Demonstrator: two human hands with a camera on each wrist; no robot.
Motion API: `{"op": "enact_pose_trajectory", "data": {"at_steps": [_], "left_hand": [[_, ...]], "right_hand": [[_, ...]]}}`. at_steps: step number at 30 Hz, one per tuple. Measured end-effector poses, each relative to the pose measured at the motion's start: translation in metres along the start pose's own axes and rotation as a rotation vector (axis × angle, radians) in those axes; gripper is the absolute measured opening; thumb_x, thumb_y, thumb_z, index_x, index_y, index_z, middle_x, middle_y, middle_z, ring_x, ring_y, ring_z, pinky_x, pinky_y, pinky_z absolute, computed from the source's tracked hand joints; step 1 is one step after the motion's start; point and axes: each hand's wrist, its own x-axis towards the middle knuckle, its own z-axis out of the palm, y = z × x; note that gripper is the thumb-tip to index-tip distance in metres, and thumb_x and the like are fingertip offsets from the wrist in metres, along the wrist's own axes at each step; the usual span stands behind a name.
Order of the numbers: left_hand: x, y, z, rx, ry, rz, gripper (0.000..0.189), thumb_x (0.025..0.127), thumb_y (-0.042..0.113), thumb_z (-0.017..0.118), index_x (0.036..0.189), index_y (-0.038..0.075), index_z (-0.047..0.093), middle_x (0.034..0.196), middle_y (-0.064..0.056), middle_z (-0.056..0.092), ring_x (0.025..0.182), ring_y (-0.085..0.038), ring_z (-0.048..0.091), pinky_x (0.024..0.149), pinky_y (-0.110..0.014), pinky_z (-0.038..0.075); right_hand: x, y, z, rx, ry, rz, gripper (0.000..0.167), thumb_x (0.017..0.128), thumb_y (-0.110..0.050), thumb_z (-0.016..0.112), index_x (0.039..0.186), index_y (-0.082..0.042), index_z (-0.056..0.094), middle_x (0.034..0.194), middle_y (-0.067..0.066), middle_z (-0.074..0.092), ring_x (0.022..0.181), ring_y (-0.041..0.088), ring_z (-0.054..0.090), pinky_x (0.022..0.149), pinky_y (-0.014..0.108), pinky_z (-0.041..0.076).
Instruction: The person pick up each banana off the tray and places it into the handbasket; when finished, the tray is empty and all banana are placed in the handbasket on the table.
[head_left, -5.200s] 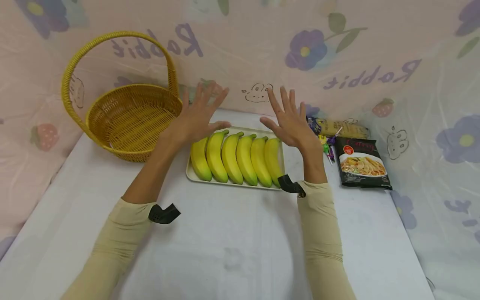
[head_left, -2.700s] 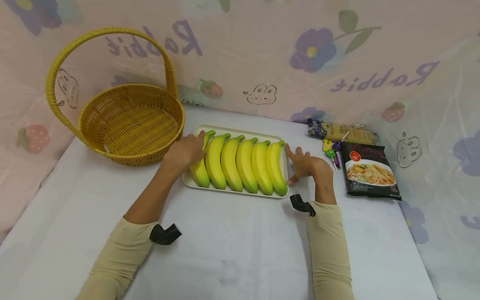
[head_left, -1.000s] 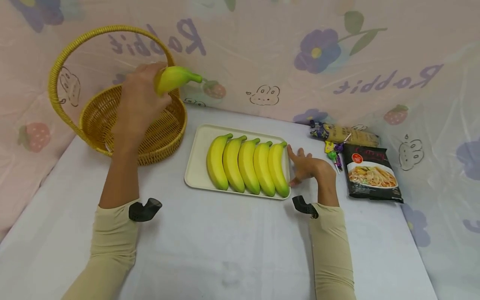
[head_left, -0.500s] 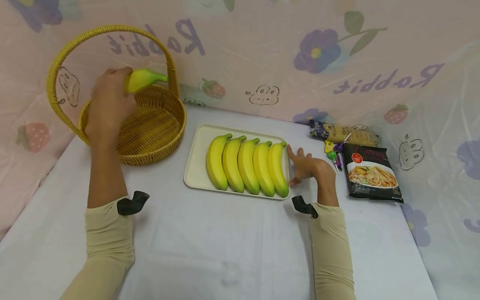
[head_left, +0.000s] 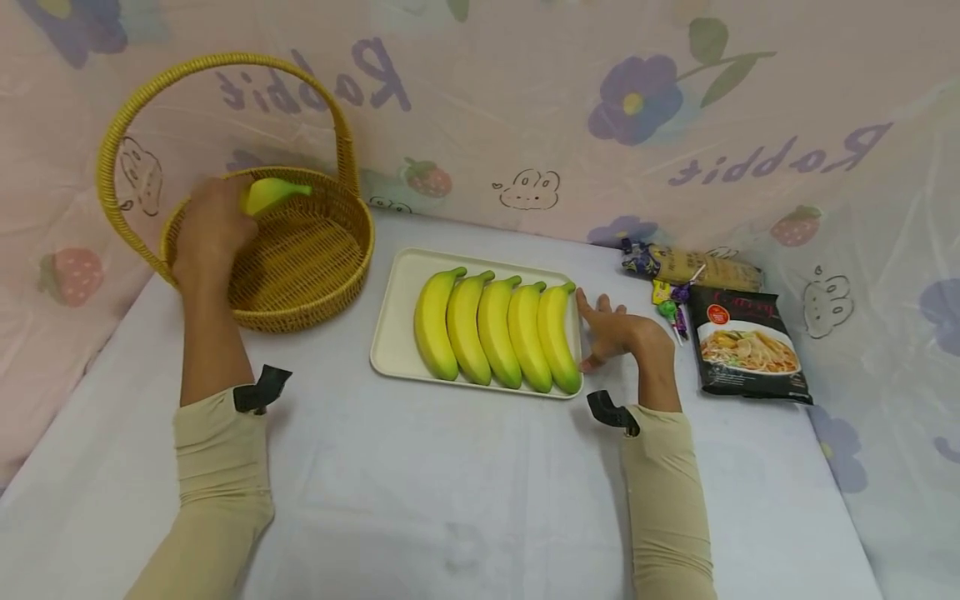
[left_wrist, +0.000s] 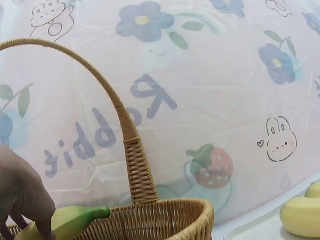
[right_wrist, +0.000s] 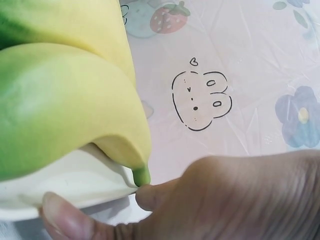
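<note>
My left hand (head_left: 212,225) grips a banana (head_left: 267,196) by its body, low inside the left part of the yellow wicker basket (head_left: 300,312). In the left wrist view the fingers curl over the banana (left_wrist: 72,221), its green stem pointing right, and the basket wall rises behind it. Several bananas (head_left: 495,333) lie side by side on a cream tray (head_left: 396,342), whose left end is bare. Against the tray's right edge rests my right hand (head_left: 617,333), fingers spread. The right wrist view shows its thumb (right_wrist: 65,217) on the rim and the forefinger beside a banana's stem.
The basket's tall handle (head_left: 225,60) arches over the left forearm's side. At the right lie a black noodle packet (head_left: 750,346), a long yellowish packet (head_left: 697,267) and small wrapped lollipops (head_left: 671,304). A printed curtain (head_left: 480,100) stands behind the white table (head_left: 435,483).
My left hand took the leftmost banana off the tray, carried it left over the basket and has lowered it inside. My right hand came down to the tray's right edge and stays there.
</note>
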Motion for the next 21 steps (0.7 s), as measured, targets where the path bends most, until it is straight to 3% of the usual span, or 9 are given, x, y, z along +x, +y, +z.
{"op": "enact_pose_trajectory", "data": {"at_steps": [4, 10, 15, 21], "left_hand": [[0.006, -0.012, 0.006, 0.016, -0.042, -0.039, 0.070, 0.098, -0.008, 0.045, 0.165, 0.003, 0.025, 0.166, -0.034, 0.025, 0.149, -0.058, 0.030, 0.117, -0.074, 0.031], [0.011, -0.026, 0.013, 0.030, -0.104, -0.103, 0.069, 0.099, -0.007, 0.051, 0.164, 0.004, 0.028, 0.166, -0.036, 0.021, 0.148, -0.061, 0.029, 0.113, -0.077, 0.034], [0.011, -0.027, 0.017, 0.026, -0.030, -0.096, 0.068, 0.095, -0.011, 0.052, 0.160, 0.001, 0.037, 0.158, -0.037, 0.031, 0.142, -0.059, 0.036, 0.108, -0.075, 0.040], [0.012, -0.026, 0.022, -0.026, 0.116, -0.079, 0.060, 0.092, -0.016, 0.054, 0.151, -0.008, 0.047, 0.159, -0.034, 0.031, 0.145, -0.059, 0.033, 0.117, -0.073, 0.033]], "right_hand": [[0.000, -0.001, 0.000, -0.003, 0.002, -0.003, 0.130, 0.088, -0.037, 0.084, 0.166, -0.019, -0.019, 0.170, 0.032, -0.019, 0.156, 0.060, -0.007, 0.119, 0.082, 0.008], [0.002, 0.000, 0.001, -0.003, -0.007, -0.014, 0.130, 0.089, -0.035, 0.083, 0.165, -0.018, -0.020, 0.169, 0.033, -0.020, 0.155, 0.061, -0.009, 0.119, 0.082, 0.007], [0.001, 0.000, 0.001, -0.018, 0.005, -0.011, 0.129, 0.089, -0.035, 0.083, 0.166, -0.017, -0.019, 0.169, 0.033, -0.019, 0.155, 0.061, -0.007, 0.118, 0.083, 0.009], [0.001, 0.001, 0.000, -0.010, 0.006, -0.012, 0.129, 0.089, -0.035, 0.083, 0.166, -0.019, -0.019, 0.170, 0.031, -0.019, 0.156, 0.060, -0.008, 0.119, 0.082, 0.009]]}}
